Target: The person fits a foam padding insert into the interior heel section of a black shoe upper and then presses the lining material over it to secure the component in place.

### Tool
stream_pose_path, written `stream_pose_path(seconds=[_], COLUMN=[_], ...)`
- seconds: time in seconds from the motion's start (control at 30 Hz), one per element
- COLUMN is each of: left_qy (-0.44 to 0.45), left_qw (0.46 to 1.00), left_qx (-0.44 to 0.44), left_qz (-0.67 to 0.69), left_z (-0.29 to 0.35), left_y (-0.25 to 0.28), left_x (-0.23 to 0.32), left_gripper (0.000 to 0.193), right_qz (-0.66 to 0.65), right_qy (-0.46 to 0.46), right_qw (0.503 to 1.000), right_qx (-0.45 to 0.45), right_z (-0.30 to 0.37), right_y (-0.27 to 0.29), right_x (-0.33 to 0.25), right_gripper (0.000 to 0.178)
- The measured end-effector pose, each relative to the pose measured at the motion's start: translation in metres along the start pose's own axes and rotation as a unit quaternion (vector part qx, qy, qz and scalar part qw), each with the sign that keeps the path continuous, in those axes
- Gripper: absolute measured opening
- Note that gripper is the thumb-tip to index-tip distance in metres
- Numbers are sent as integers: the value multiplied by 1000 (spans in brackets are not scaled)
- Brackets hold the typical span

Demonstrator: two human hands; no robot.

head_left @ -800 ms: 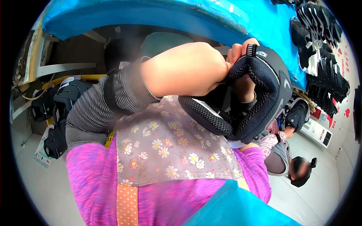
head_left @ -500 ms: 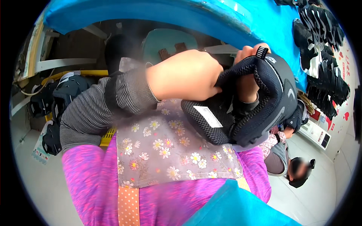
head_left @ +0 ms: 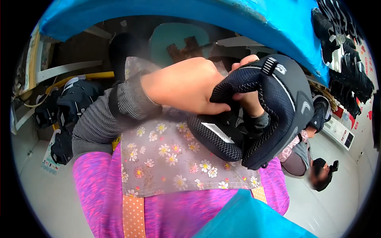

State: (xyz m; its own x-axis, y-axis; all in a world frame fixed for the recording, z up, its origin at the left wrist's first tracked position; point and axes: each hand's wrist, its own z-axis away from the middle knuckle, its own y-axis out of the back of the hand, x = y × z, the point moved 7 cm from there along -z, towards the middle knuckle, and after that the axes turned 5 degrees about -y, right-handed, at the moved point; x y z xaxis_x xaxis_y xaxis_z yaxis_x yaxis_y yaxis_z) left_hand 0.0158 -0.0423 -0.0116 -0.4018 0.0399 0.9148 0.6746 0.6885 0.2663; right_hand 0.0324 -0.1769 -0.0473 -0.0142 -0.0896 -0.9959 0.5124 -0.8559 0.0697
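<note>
Above my lap is a black shoe upper [head_left: 291, 95] with a padded mesh collar, a striped pull tab and a white label inside. Its opening is turned toward me. My left hand [head_left: 190, 85] is closed on the collar's left edge, the thumb pressed along the inside. From the far side my right hand [head_left: 251, 102] holds the upper; part of it shows through the opening, and fingertips show above the collar. The rest of that hand is hidden behind the upper.
A blue-covered table [head_left: 178, 10] curves across the far side, with a teal stool [head_left: 162, 39] under it. Black uppers [head_left: 77, 99] sit on a yellow rack at left. More shoes [head_left: 345, 59] hang at right, where another person [head_left: 295, 156] sits.
The upper has tilted a little, with its pull tab shifting left and its lower edge dropping. My left hand has moved slightly left, and its thumb now shows stretched along the collar.
</note>
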Motion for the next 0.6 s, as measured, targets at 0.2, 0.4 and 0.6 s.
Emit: stream_pose_path(seconds=[0.2,0.4,0.6], left_qy=[-47,109,15], left_qw=[998,992,988], left_qx=[44,58,-4], left_qz=[-10,32,152], left_z=[-6,-1,-13], left_y=[-11,4,-16], left_x=[-8,-11,5], left_gripper=[34,39,26], right_qz=[-150,-192,-475], right_qy=[-120,24,-64], right_qw=[973,978,860], right_qx=[131,80,-177], right_z=[8,-13,-25], right_y=[12,33,-19], right_x=[19,-12,12], right_gripper=[31,23,24])
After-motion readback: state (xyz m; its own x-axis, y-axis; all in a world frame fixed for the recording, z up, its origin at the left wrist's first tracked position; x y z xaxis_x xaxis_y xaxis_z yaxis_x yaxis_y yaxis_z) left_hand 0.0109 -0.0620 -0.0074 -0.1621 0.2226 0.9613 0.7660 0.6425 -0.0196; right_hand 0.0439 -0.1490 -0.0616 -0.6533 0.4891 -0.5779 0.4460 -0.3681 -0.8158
